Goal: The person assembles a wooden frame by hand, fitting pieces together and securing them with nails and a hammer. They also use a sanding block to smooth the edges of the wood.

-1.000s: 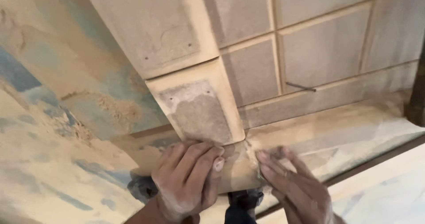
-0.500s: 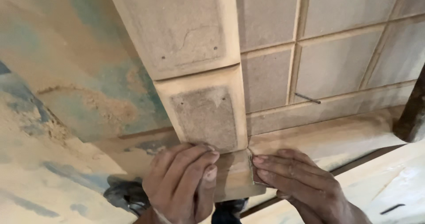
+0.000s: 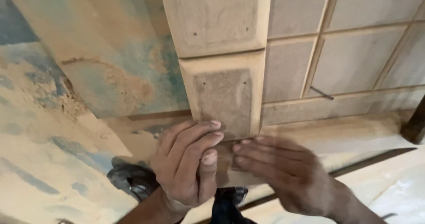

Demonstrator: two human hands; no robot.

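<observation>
While pressed flat, fingers together and extended, left hand (image 3: 188,164) bears on lower edge of raised MDF panel block (image 3: 223,95); nothing gripped, fingertips just over bottom rim of its recessed centre. Right hand (image 3: 279,173) motion-blurred, fingers stretched leftward and nearly meeting left fingertips; cannot tell whether pinching anything, looks flat on board just below block. Block lies straight ahead of both hands, up-frame, touching left fingertips; left hand nearer. Long axis of block runs away from hands, in line with larger raised panel (image 3: 217,16) butted against its far edge. To right of block: grid-framed MDF panelling (image 3: 336,60), flush alongside, with thin nail (image 3: 322,92) lying on a frame strip. To left: dusty paint-stained tabletop (image 3: 66,95). Dark crumpled cloth (image 3: 128,179) beside left wrist, apart from block.
</observation>
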